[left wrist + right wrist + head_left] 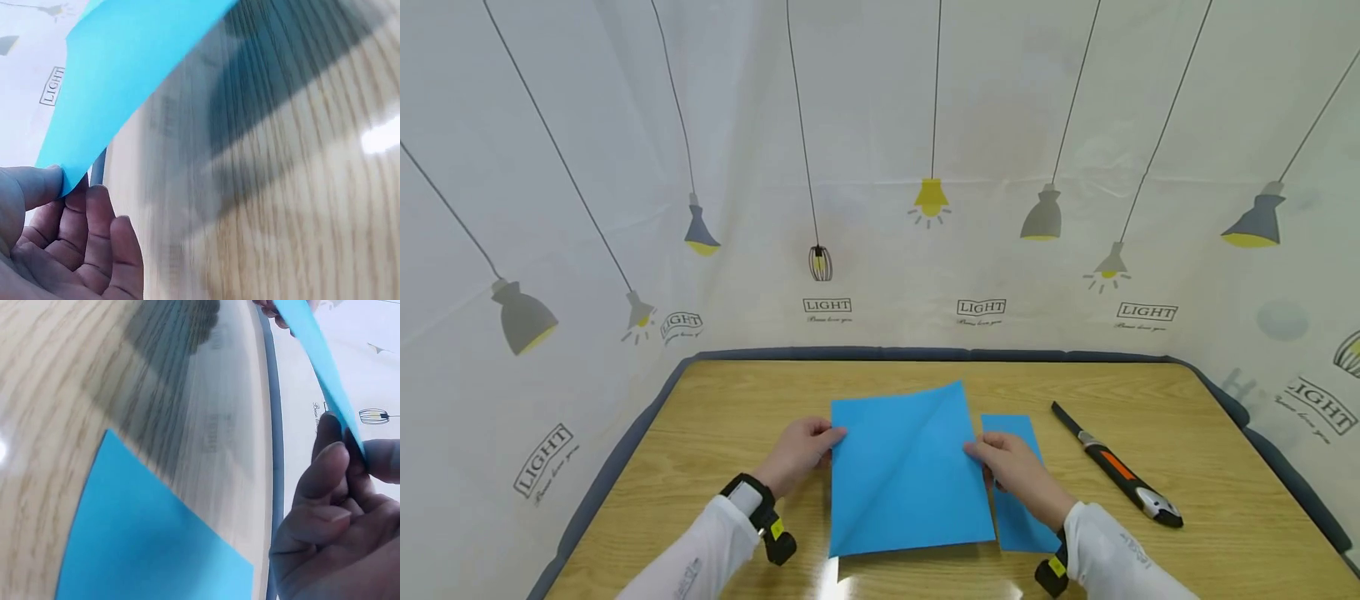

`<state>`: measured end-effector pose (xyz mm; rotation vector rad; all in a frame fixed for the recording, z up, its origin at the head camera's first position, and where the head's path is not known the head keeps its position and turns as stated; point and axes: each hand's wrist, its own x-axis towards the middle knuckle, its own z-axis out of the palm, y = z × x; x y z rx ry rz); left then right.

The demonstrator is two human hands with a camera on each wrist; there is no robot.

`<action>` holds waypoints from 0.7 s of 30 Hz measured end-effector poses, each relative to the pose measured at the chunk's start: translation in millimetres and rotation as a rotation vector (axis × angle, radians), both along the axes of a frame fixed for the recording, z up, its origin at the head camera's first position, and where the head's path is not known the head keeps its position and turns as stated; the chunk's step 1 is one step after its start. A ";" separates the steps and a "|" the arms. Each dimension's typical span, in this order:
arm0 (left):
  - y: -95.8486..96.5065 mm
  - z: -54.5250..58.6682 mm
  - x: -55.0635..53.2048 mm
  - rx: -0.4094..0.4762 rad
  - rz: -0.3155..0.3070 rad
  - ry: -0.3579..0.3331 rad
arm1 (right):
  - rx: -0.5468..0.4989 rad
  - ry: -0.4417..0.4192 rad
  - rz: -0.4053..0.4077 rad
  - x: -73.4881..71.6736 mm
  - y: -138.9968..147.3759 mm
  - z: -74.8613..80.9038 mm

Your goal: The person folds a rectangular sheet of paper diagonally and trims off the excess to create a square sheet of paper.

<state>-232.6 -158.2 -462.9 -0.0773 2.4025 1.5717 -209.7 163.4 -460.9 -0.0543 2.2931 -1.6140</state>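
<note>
A square sheet of blue paper (910,475) with a diagonal crease is held up over the table between both hands. My left hand (801,454) pinches its left edge between thumb and fingers; the left wrist view shows the thumb on top of the paper (119,81) and the other fingers curled below. On the opposite edge, my right hand (1018,471) pinches the sheet the same way, and the right wrist view shows it (322,356) nearly edge-on. Beneath the right hand, a narrow blue paper strip (1018,525) lies flat on the table.
To the right lies a utility knife (1123,475) with a black and orange handle, its dark blade end pointing away. The wood-grain table (737,400) has a dark padded edge (880,354). A white curtain (880,125) printed with lamps stands around it.
</note>
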 end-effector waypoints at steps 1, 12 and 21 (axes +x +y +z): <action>-1.2 -0.9 -1.4 -0.026 -0.002 0.009 | 0.029 0.008 0.012 -1.8 1.0 -3.7; -0.8 -11.5 -19.9 -0.366 -0.062 0.128 | 0.519 0.104 0.129 -4.7 -6.7 -14.3; 8.2 -20.1 -25.0 -0.545 -0.067 0.188 | 0.763 0.180 0.161 -4.1 -20.6 -22.7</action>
